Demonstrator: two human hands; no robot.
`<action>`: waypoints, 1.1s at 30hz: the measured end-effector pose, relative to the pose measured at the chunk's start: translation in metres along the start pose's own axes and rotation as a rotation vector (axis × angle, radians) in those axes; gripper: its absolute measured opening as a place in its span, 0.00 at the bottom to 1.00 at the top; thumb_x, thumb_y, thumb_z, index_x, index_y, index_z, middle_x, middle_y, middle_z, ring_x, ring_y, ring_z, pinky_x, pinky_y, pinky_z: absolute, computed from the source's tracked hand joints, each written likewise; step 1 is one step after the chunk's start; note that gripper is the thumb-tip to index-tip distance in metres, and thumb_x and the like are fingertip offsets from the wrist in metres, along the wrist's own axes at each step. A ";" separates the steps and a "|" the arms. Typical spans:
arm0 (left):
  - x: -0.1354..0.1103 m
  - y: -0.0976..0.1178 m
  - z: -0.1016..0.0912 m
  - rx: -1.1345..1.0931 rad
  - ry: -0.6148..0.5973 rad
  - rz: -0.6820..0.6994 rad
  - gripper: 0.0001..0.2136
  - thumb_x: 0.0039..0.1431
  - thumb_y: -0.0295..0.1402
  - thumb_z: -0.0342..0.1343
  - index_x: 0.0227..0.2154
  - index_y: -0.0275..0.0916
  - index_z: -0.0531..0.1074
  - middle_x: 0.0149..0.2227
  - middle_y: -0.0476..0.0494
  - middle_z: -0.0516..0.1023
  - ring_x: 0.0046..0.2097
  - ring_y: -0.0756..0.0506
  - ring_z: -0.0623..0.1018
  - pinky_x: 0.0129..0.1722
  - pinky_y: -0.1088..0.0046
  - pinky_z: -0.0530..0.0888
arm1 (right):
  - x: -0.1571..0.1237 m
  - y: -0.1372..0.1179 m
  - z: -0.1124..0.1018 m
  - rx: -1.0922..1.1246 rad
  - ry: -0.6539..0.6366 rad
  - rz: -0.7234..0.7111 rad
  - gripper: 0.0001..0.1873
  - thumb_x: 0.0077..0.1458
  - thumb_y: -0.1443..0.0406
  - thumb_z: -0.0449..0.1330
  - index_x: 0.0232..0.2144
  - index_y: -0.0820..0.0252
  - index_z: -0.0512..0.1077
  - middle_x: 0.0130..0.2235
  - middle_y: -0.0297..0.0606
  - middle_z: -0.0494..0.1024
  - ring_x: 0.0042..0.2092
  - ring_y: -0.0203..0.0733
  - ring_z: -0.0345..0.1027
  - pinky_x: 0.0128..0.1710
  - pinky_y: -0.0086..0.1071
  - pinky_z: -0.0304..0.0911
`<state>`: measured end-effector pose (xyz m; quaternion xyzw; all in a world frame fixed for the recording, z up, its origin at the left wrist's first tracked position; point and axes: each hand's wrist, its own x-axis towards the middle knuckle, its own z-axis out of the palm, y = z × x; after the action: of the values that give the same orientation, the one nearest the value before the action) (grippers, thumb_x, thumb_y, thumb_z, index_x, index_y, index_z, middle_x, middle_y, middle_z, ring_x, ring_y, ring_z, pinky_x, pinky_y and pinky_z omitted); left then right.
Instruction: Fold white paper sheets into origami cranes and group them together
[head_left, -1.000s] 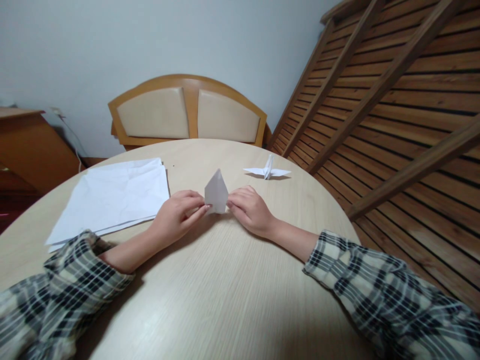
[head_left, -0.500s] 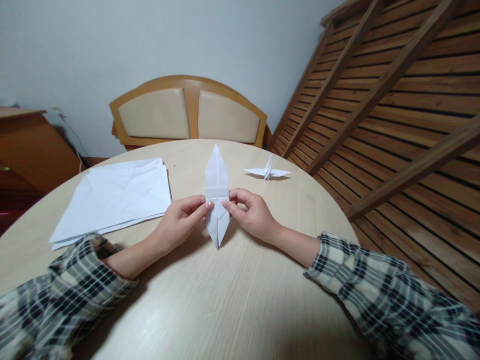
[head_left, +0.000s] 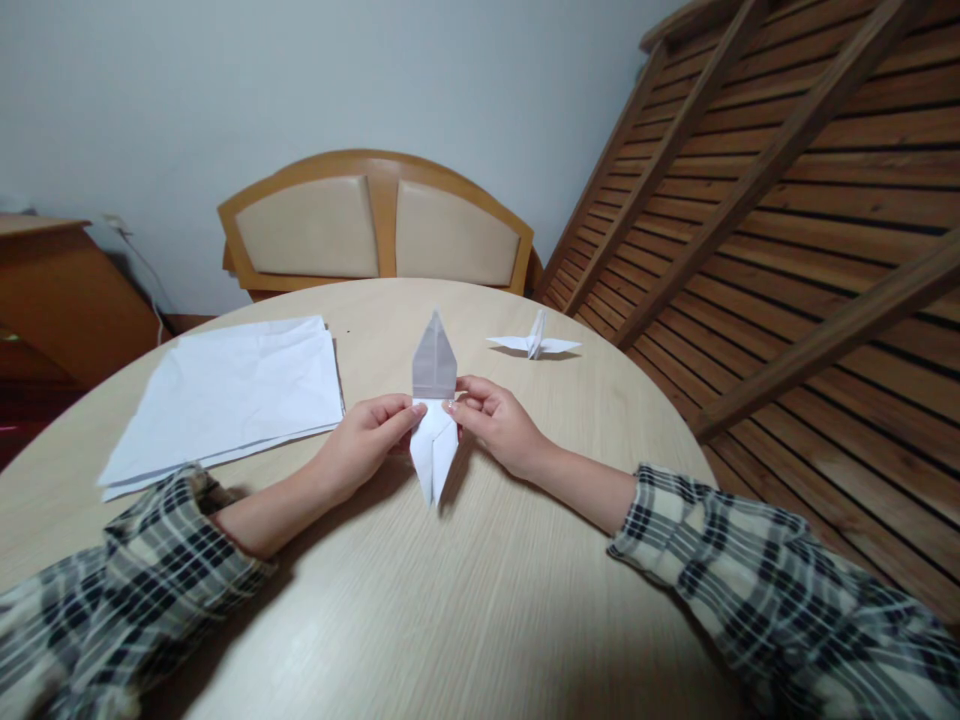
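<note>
Pale round table (head_left: pixel 450 610), folded white paper (head_left: pixel 434 425) pinched at mid-length.
Left hand (head_left: pixel 360 445) and right hand (head_left: pixel 504 428) grip its opposite edges; farther out, a paper crane (head_left: pixel 535 345) rests to the right, white sheets (head_left: pixel 232 395) lie left.

The scene is taken by a single camera worn on the person's head, faced forward and tipped down over the round counter (head_left: pixel 450 620). The left sleeve (head_left: pixel 150 590) and the right sleeve (head_left: pixel 750 560) are viewed from above, let in at the lower corners. The folded paper (head_left: pixel 435 360) is placed near the middle of the frame — near enough for creases to be seen. The counter's far rim is caught as an arc, its near side cut off by the bottom border. Beyond, the chair back (head_left: pixel 386 230) is met nearly head-on at upper centre; slatted wood (head_left: pixel 810 200) is seen aslant at right — a wide view.
</note>
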<state>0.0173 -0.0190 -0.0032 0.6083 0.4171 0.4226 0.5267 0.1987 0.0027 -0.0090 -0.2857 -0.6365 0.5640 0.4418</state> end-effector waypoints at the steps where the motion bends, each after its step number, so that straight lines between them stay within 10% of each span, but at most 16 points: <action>1: 0.000 0.000 0.000 0.002 0.002 0.001 0.14 0.55 0.44 0.58 0.26 0.37 0.73 0.21 0.50 0.71 0.25 0.49 0.69 0.25 0.74 0.64 | 0.000 0.000 0.000 0.001 -0.004 -0.002 0.12 0.52 0.60 0.63 0.37 0.59 0.70 0.26 0.29 0.71 0.28 0.33 0.64 0.31 0.29 0.62; 33: -0.001 -0.001 0.001 -0.346 -0.012 -0.241 0.10 0.49 0.37 0.66 0.27 0.35 0.73 0.22 0.52 0.71 0.24 0.53 0.68 0.24 0.77 0.64 | -0.006 -0.005 -0.006 -0.357 -0.015 -0.187 0.14 0.58 0.68 0.49 0.34 0.60 0.76 0.37 0.38 0.79 0.42 0.40 0.71 0.47 0.39 0.64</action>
<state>0.0176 -0.0197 -0.0046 0.4573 0.4049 0.4181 0.6724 0.2071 -0.0011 -0.0055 -0.2949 -0.7535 0.4009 0.4297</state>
